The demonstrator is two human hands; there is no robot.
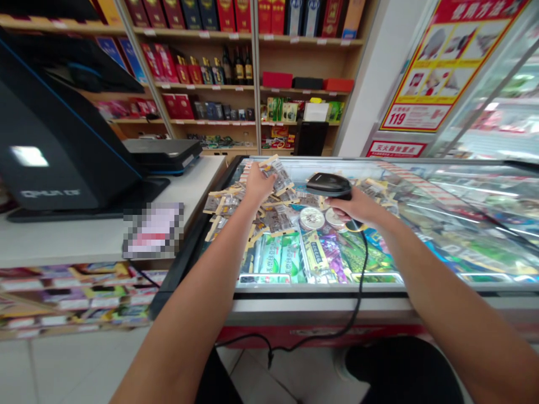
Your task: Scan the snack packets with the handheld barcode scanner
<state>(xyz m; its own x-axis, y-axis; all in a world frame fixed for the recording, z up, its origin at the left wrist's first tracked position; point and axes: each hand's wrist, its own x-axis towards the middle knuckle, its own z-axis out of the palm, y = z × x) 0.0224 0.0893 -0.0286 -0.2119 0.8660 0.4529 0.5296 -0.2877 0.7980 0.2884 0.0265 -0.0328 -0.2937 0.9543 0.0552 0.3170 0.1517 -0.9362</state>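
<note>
My right hand (pixel 353 206) is wrapped round the handle of a black barcode scanner (pixel 328 184), whose head points left over the freezer's glass top. From its handle a black cable (pixel 361 280) hangs down across the front edge. At the far left of the glass, my left hand (pixel 259 182) pinches a small snack packet (pixel 278 173) with a clear window and tan edges. Many similar packets (pixel 275 217) lie loosely piled under and around both hands. Fine print on them is too small to read.
Under the freezer's (pixel 320 303) glass are green ice-cream packs (pixel 280 258) and round tubs (pixel 311 217). To the left a counter (pixel 92 241) bears a till (pixel 63 123) and a blurred-out item (pixel 154 230). Shelves (pixel 206 84) of boxes and bottles stand behind.
</note>
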